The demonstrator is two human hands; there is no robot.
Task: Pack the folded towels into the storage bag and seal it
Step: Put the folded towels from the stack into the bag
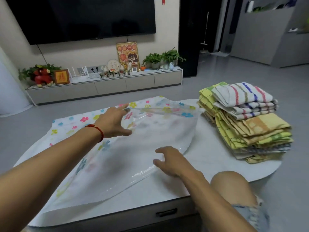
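Observation:
A large storage bag (117,156), clear plastic with coloured flower prints, lies flat across the white table (209,156). Its open mouth faces right, toward a stack of folded towels (247,121), yellow checked ones below and white striped ones on top, at the table's right end. My left hand (115,122), with a red cord at the wrist, rests spread on the bag's far upper layer, fingers apart. My right hand (170,160) lies on the bag's near edge by the mouth, fingers spread and pressing the plastic. Neither hand holds a towel.
The table has a drawer handle (166,212) on its front face. My bare knee (229,186) is at the table's right front corner. Beyond lies grey floor, a low TV cabinet (107,84) with plants and ornaments, and a wall-mounted TV (87,17).

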